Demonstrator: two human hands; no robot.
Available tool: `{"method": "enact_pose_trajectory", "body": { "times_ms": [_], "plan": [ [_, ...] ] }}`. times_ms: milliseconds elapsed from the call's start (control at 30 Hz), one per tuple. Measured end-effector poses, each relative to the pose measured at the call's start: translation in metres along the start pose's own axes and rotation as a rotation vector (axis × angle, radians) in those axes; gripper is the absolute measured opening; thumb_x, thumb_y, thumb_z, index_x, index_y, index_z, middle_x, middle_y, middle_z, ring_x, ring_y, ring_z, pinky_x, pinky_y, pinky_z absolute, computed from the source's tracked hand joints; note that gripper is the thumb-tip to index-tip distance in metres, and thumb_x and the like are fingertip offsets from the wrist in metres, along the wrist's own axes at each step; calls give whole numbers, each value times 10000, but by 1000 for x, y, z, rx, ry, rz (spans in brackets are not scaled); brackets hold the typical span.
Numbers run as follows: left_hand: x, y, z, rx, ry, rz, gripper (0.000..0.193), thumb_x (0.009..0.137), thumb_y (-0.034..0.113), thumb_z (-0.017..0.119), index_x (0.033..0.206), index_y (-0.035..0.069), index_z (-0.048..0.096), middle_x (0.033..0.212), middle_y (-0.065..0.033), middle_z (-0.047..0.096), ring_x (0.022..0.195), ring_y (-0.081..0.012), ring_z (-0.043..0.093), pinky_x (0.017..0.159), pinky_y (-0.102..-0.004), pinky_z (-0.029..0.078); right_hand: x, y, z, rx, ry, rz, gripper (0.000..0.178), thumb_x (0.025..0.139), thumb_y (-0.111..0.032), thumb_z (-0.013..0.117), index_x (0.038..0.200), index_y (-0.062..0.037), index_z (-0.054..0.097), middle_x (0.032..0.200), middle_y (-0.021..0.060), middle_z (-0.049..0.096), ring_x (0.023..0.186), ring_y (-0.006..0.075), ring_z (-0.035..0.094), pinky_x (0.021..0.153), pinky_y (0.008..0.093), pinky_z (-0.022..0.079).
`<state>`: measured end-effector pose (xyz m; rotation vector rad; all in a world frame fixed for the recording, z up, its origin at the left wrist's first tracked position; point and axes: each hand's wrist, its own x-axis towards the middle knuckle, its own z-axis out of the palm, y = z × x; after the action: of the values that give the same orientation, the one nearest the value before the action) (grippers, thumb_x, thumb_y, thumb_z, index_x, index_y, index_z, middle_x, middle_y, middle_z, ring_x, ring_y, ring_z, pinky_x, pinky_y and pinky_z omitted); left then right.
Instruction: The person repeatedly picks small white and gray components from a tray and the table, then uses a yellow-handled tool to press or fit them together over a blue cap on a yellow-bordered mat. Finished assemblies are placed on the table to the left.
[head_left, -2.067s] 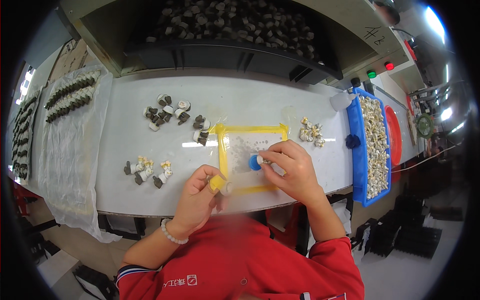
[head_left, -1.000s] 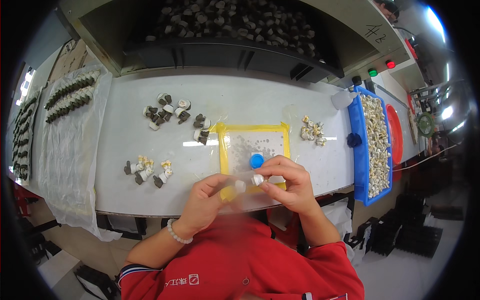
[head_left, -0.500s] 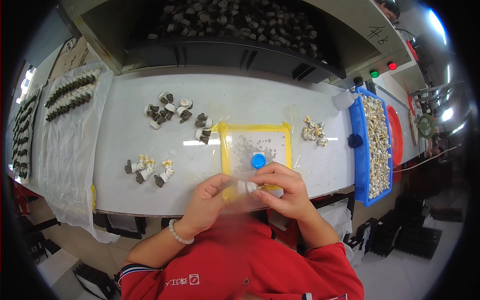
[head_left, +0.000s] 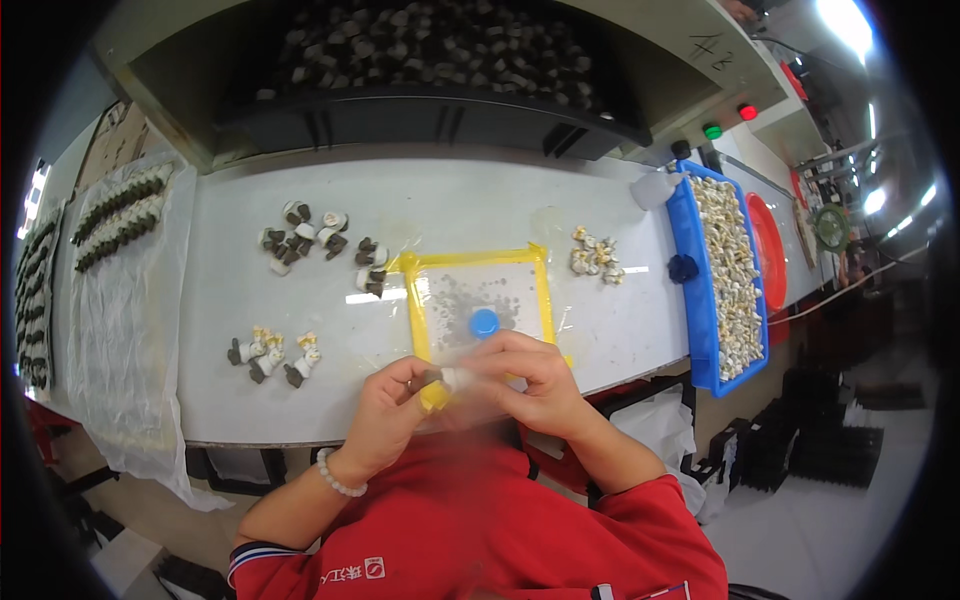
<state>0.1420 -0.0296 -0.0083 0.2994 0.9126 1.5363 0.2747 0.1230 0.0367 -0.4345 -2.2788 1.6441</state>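
Observation:
Close in front of my body, both hands meet over the table's near edge. My left hand, with a beaded bracelet at the wrist, is closed on a small white figurine piece. A yellow patch shows at its thumb tip; whether this is a cover or part of the piece I cannot tell. My right hand pinches the same piece from the other side, its fingertips blurred. Just beyond the fingers, a round blue cap sits on a spotted white sheet framed with yellow tape.
White-and-dark figurine parts lie at left, above several figures with yellow-white tops. Small white-yellow pieces lie right of the sheet. A blue tray of such pieces and a white bottle stand right. A dark bin spans the back.
The view has shifted, so the table's contents sit a little further left. The left thumb's yellow patch shows more plainly, and the right fingers cover more of the white piece.

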Motion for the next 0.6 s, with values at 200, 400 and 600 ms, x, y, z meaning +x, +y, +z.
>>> {"method": "enact_pose_trajectory", "body": {
  "times_ms": [200, 400, 600],
  "plan": [
    [-21, 15, 2, 676, 30, 195, 249, 749, 55, 722, 959, 1, 600, 900, -94, 599, 763, -161, 593, 655, -280, 491, 2, -2, -39, -295, -52, -4, 174, 756, 4, 667, 928, -1, 691, 935, 110, 660, 848, 230, 638, 757, 312, 496],
    [-54, 31, -27, 1732, 368, 806, 371, 609, 77, 727, 957, -1, 625, 1023, -181, 485, 897, -364, 490, 767, -437, 444, 12, 27, -99, -957, 403, -147, 210, 689, -31, 682, 897, -19, 659, 885, 102, 640, 872, 289, 573, 769, 384, 477],
    [-59, 48, -41, 1830, 648, 744, 497, 583, 63, 717, 1066, -1, 615, 1070, -200, 474, 975, -382, 463, 846, -465, 410, 25, 35, -94, -1138, 332, -110, 226, 679, 3, 653, 903, -23, 645, 853, 105, 636, 792, 298, 553, 696, 398, 462]
  ]
}}
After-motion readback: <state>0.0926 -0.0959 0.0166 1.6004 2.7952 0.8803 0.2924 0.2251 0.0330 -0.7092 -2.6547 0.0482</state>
